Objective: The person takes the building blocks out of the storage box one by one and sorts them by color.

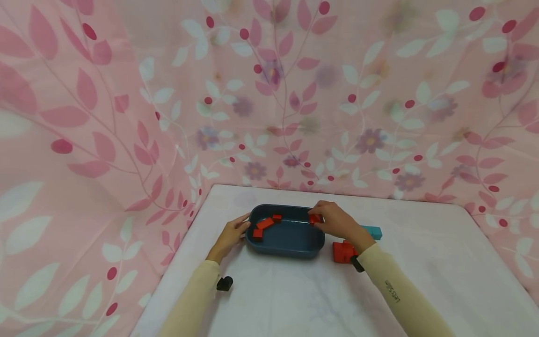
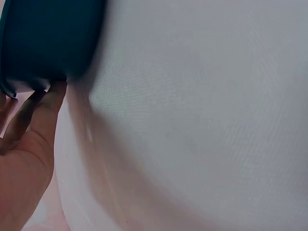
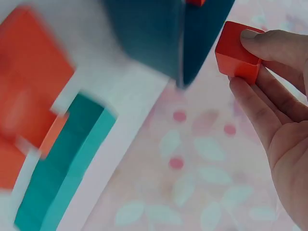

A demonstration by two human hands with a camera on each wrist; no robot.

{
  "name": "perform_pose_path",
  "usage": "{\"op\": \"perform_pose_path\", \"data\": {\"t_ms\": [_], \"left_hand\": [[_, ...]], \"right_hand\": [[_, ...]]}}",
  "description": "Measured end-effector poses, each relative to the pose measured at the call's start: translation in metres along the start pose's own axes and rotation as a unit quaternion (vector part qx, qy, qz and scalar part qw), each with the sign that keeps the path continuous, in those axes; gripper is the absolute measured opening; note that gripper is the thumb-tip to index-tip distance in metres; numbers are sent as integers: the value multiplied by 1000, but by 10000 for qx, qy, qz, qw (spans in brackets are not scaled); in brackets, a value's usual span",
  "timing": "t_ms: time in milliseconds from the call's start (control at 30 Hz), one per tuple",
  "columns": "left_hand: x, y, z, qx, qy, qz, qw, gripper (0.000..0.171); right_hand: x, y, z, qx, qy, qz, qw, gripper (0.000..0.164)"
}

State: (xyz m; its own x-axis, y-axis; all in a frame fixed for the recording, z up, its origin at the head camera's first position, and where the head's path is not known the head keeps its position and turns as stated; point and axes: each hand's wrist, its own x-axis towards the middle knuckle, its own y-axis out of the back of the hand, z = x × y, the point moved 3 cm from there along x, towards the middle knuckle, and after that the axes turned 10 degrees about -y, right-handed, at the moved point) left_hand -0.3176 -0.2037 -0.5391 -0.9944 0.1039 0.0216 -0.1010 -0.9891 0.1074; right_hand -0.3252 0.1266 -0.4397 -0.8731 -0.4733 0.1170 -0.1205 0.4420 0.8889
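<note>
Two hands work at a dark blue tray (image 1: 282, 253) on a white worktop (image 1: 269, 299). We see the left hand (image 1: 228, 238) at the tray's left end, its fingers fairly straight and resting against the wall. We see the right hand (image 1: 338, 222) drawn narrow, pinching a red block (image 3: 237, 49) between thumb and fingertips, over the tray's far right corner. From here we cannot tell whether that block touches the tray.

Inside, toward the left, lie three red pieces: a small one (image 1: 276, 218), a longer one (image 1: 265, 223) and a chunkier one (image 1: 258, 235). Just outside the right end, partly hidden by the right arm, we find more red blocks (image 1: 338, 252) and a teal block (image 1: 373, 232).

The step in hand seems to be setting the pinched block into the tray. To do it well, we would keep the left hand steady so the tray does not slide, bring the block fully inside the rim, lower it to the bare floor at the right, and only then spread the fingers, lifting away without catching the wall.
</note>
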Motion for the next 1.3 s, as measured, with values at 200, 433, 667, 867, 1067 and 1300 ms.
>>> {"op": "perform_pose_path", "data": {"t_ms": [200,433,667,867,1067,1300], "left_hand": [[-1,2,0,91,14,63,9999,44],[2,6,-2,103,7,51,9999,45],[2,5,-2,165,59,133,9998,45],[2,4,-3,142,66,128,9998,45],[2,1,-3,76,13,102,9999,45],[2,-1,-2,104,16,102,9999,45]], "right_hand": [[-31,18,31,-34,-343,120,9993,34],[-64,20,67,207,-879,199,9957,31],[-90,17,90,428,-986,109,9941,35],[-107,16,105,376,-771,204,9961,34],[-121,9,117,498,-1102,133,9926,35],[-129,-2,122,555,-1391,-39,9887,37]]}}
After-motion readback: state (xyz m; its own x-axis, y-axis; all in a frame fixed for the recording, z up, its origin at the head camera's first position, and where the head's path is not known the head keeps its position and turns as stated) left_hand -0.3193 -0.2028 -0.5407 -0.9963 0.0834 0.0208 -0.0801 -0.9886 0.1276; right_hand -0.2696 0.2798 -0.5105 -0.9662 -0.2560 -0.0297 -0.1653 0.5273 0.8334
